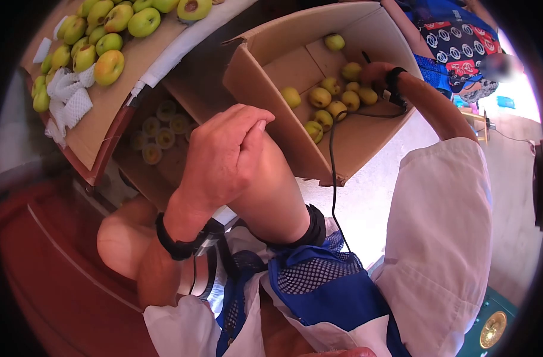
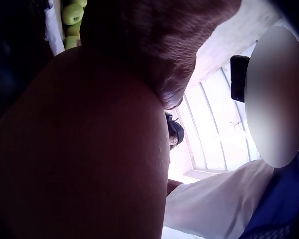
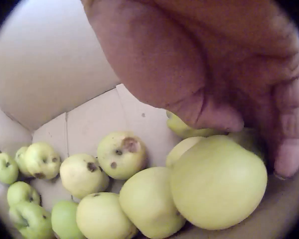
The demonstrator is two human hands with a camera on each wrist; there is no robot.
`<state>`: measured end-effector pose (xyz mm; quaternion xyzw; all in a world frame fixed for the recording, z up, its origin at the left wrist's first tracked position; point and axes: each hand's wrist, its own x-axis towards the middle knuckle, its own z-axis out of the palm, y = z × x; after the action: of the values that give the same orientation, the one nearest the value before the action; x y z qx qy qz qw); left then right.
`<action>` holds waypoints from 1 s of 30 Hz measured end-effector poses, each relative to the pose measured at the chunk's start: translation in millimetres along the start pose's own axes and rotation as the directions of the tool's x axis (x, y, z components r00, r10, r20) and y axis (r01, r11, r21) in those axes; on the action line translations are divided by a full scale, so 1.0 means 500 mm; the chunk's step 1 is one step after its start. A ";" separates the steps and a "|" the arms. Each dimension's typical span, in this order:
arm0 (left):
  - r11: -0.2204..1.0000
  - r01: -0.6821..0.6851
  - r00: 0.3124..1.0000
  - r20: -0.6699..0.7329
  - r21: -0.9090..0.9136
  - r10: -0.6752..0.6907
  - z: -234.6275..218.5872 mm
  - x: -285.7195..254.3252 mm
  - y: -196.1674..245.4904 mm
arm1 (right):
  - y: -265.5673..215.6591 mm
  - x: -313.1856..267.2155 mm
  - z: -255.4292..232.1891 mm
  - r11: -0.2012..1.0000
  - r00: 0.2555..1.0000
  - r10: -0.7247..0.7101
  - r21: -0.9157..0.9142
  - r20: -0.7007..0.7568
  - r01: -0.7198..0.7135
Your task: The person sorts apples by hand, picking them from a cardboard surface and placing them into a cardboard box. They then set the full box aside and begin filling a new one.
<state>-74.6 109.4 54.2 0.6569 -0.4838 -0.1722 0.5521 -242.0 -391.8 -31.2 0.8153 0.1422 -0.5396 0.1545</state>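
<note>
In the head view my right hand (image 1: 377, 74) reaches inside a cardboard box (image 1: 277, 110), along its right side, among green-yellow apples (image 1: 320, 97). The right wrist view shows the thumb and fingertips of that hand around the upper and right sides of a large pale green apple (image 3: 219, 181); part of the grip lies in shadow. Other apples lie around it, one with a brown, sunken spot (image 3: 122, 155). My left hand (image 1: 221, 157) rests on my raised knee, its fingers loosely bent and holding nothing.
More apples (image 1: 109, 67) and white foam netting (image 1: 69, 95) lie on a cardboard-covered table (image 1: 128, 65) at upper left. Several round yellowish items (image 1: 164, 138) sit in a box below. A black cable (image 1: 332, 178) crosses the box edge. Another person (image 1: 456, 47) is at upper right.
</note>
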 end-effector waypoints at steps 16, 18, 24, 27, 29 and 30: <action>1.000 -0.018 1.000 0.013 0.014 0.017 -0.009 -0.007 -0.008 | 0.081 0.065 0.190 0.512 0.934 0.340 0.855 -0.115 -0.081; 1.000 -0.024 1.000 -0.005 0.015 0.024 -0.008 -0.006 -0.010 | 0.024 0.026 0.106 0.115 0.873 0.450 0.957 0.189 -0.266; 1.000 -0.016 1.000 -0.017 0.009 0.016 -0.001 -0.003 -0.003 | -0.081 -0.003 -0.007 -0.338 0.819 0.400 0.896 0.413 -0.287; 1.000 -0.015 1.000 -0.021 -0.010 0.015 0.006 0.001 -0.002 | -0.080 0.013 0.000 -0.354 0.863 0.361 0.908 0.352 -0.222; 1.000 -0.016 1.000 -0.009 -0.003 0.016 0.006 0.004 0.000 | -0.082 0.019 0.002 -0.201 0.916 0.351 0.971 0.195 -0.130; 1.000 -0.018 1.000 -0.011 -0.008 0.018 0.007 0.004 0.000 | -0.084 0.022 0.001 -0.089 0.936 0.342 0.994 0.089 -0.062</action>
<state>-76.6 105.9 53.6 0.6510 -0.4860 -0.1658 0.5590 -254.9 -352.8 -45.7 0.7298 -0.4032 -0.3609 -0.4179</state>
